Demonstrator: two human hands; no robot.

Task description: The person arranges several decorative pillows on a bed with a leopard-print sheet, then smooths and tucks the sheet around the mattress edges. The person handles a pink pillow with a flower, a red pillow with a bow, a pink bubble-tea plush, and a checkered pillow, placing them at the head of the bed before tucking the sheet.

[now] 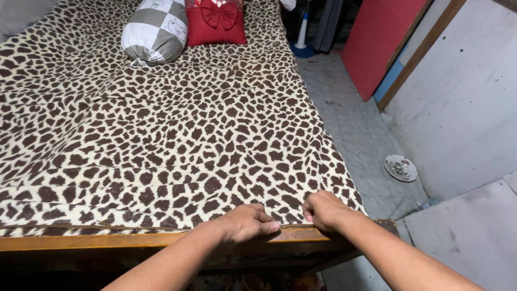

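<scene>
A cream bed sheet with brown animal-print spots (161, 124) covers a mattress on a wooden bed frame (107, 241). My left hand (245, 222) and my right hand (322, 210) both rest at the sheet's near edge, close to the bed's near right corner. Each hand has its fingers curled, pinching the sheet's hem where it meets the wooden rail. The hands sit a few centimetres apart.
A grey-and-white checked bolster (155, 29) and a red pillow with a bow (215, 21) lie at the head of the bed. To the right is a tiled floor (350, 118) with a small round plate (401, 167), a grey wall, a red panel (379, 43) and a fan base (301, 49).
</scene>
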